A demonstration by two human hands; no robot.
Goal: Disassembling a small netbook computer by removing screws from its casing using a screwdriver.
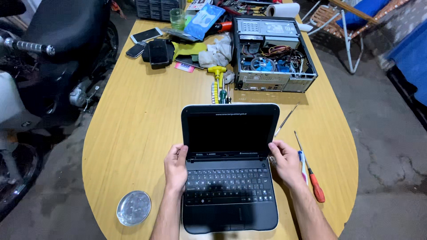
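A small black laptop (pixel 229 169) with a white rim lies open on the wooden table (pixel 138 124), its screen dark. My left hand (pixel 176 166) grips the left edge of the laptop at the hinge, thumb on the screen's lower corner. My right hand (pixel 285 162) holds the right edge at the hinge in the same way. A red-handled screwdriver (pixel 311 173) lies just right of my right hand.
An open desktop computer case (pixel 273 53) stands at the back right. Yellow-handled screwdrivers (pixel 219 82), cloths, phones (pixel 147 35), a blue wipes pack (pixel 203 20) and a glass sit at the back. A glass ashtray (pixel 133 207) is front left. A motorbike (pixel 49 66) stands left.
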